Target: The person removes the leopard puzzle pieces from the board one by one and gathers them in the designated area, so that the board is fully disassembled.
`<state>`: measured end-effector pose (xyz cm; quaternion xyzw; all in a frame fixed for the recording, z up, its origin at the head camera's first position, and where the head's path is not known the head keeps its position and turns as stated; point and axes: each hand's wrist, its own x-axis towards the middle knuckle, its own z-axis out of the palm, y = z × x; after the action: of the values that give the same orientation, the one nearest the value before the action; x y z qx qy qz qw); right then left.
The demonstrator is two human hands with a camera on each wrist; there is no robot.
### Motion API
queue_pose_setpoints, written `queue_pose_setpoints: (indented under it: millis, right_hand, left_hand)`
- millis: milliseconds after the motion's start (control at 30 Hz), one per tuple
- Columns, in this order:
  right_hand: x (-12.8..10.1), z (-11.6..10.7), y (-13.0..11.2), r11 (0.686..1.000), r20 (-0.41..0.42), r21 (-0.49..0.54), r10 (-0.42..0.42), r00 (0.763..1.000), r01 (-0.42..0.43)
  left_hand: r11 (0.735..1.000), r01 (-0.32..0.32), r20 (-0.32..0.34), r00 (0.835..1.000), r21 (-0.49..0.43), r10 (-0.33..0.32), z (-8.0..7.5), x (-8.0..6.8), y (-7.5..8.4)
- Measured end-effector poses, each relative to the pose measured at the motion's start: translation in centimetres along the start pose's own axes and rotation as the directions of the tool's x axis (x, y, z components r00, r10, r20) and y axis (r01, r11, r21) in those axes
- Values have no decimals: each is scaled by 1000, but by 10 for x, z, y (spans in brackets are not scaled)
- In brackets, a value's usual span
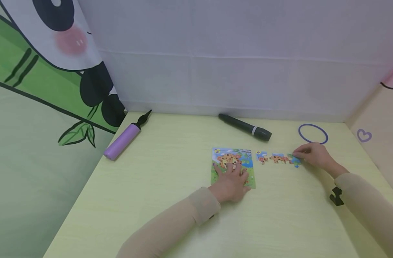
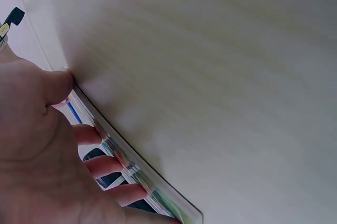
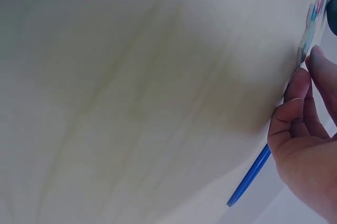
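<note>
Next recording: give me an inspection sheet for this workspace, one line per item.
Surface: pale yellow-green table.
Job's things: puzzle board; row of joined puzzle pieces to its right.
Clutter: purple hand pump, black microphone, blue ring, small black clip.
Hands: left hand lies flat on the board; right hand touches the right end of the piece row, grip unclear.
Cables: nothing seen.
Surroundings: white cloth backdrop, panda print panel at left.

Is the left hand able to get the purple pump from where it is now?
Probably yes. The left hand lies flat on the puzzle board, holding nothing, and only bare table lies between it and the purple pump. It would need a long stretch.
</note>
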<state>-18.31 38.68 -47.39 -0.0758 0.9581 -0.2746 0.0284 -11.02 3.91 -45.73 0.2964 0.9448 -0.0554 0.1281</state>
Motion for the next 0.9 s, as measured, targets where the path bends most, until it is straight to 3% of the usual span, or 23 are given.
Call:
queue_pose_setpoints:
  millis: [267,600,900]
  right_hand:
    - [-1,-4,-4,1000,-2,-5,-7,1000,7]
    - [5,-7,-27,1000,-21,16,-12,1000,12]
    - [16,3,-58,991,-37,46,-124,992,125]
  left_hand:
    - [1000,-25,-98,995,15,27,4,-3,1]
    - [1000,31,-66,997,-6,-31,2,-4,8]
    - [1000,11,-79,997,-16,-12,1,-6,4]
